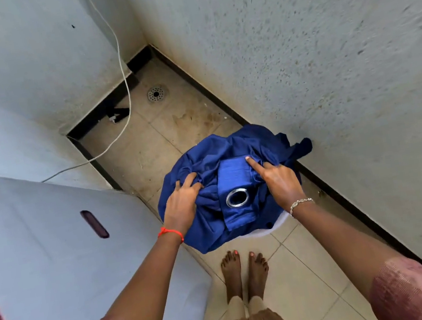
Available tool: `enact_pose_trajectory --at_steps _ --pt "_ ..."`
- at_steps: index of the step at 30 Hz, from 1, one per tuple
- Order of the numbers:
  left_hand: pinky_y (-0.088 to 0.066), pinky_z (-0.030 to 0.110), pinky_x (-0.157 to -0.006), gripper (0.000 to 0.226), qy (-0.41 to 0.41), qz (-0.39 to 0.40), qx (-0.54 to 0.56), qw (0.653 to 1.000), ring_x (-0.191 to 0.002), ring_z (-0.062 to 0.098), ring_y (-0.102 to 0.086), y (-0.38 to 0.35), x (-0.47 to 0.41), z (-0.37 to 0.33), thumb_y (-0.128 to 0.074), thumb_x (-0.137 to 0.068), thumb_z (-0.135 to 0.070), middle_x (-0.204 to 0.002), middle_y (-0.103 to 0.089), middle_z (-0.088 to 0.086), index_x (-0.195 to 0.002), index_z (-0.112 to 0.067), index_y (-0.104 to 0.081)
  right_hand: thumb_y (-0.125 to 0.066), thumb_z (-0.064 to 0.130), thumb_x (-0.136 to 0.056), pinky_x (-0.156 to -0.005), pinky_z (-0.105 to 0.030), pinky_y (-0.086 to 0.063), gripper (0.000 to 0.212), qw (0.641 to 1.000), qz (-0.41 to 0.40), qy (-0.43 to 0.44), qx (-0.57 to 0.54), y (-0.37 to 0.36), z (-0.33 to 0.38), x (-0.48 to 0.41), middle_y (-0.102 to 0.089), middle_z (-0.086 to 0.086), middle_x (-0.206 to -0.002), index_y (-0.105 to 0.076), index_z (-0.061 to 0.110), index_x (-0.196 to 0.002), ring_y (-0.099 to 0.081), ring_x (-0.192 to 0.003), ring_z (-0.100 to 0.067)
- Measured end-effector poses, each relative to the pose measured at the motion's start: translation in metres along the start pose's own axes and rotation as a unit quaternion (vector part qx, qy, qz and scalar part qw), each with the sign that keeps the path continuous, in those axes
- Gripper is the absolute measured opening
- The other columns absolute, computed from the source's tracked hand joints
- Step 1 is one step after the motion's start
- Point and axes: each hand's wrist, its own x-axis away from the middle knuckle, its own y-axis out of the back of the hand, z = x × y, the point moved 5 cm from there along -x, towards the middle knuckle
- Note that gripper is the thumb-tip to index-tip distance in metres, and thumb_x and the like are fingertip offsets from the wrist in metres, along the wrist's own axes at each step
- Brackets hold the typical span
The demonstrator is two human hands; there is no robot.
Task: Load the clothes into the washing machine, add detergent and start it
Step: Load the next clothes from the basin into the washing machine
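A heap of blue cloth (215,222) with a metal eyelet ring (237,198) fills a white basket (278,226) on the tiled floor. Only a sliver of the basket's rim shows. My left hand (182,205) rests on the left side of the heap, its fingers curled into the folds. My right hand (279,179) grips the right side, with its index finger stretched out over the folded strip that carries the ring. The white washing machine (61,252) stands at my left, its lid down, with a dark slot-shaped handle (94,224) on top.
A rough white wall (326,58) runs close along the right. A white cable (122,96) hangs down the far wall to the machine. A floor drain (156,93) sits in the far corner. My bare feet (245,270) stand just behind the basket.
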Motion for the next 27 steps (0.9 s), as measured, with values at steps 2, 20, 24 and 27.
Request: enact_pose_trajectory --at_steps 2,20,24,27 --pt "-0.048 0.048 -0.089 0.039 0.002 0.022 -0.022 1.000 -0.129 0.041 -0.037 -0.007 0.001 0.002 -0.042 -0.088 0.009 -0.150 -0.030 0.004 -0.121 -0.008 -0.055 -0.084 -0.011 -0.022 -0.033 -0.017 -0.017 0.093 1.000 -0.003 0.004 0.014 -0.007 0.004 0.004 -0.048 -0.002 -0.046 -0.069 0.014 -0.110 -0.042 -0.029 -0.016" --pt "-0.032 0.048 -0.110 0.122 -0.050 0.086 0.087 0.991 -0.136 0.037 -0.020 -0.125 -0.077 0.053 -0.083 -0.062 -0.023 -0.155 0.015 0.007 -0.143 -0.041 0.006 -0.071 0.025 -0.070 -0.098 -0.076 -0.013 0.121 0.974 0.211 -0.077 0.004 -0.179 -0.036 -0.061 0.030 -0.006 -0.152 0.030 0.040 -0.136 0.019 -0.139 -0.042" --pt "-0.010 0.071 -0.107 0.142 0.085 0.061 0.086 0.991 -0.142 0.039 0.016 -0.156 -0.088 0.075 -0.086 -0.048 -0.049 -0.152 0.033 0.004 -0.138 -0.045 0.025 -0.071 0.027 -0.072 -0.094 -0.078 -0.020 0.121 0.965 0.252 -0.066 -0.011 -0.216 -0.034 -0.066 0.031 -0.008 -0.151 0.034 0.042 -0.130 0.019 -0.139 -0.043" --pt "-0.013 0.073 -0.105 0.128 0.137 0.092 0.151 0.975 -0.141 0.045 0.013 -0.182 -0.090 0.076 -0.084 -0.062 -0.032 -0.153 0.029 0.002 -0.140 -0.047 0.016 -0.070 0.025 -0.077 -0.092 -0.076 -0.025 0.119 0.964 0.262 -0.052 0.006 -0.241 -0.031 -0.063 0.032 -0.012 -0.150 0.035 0.040 -0.131 0.016 -0.138 -0.047"
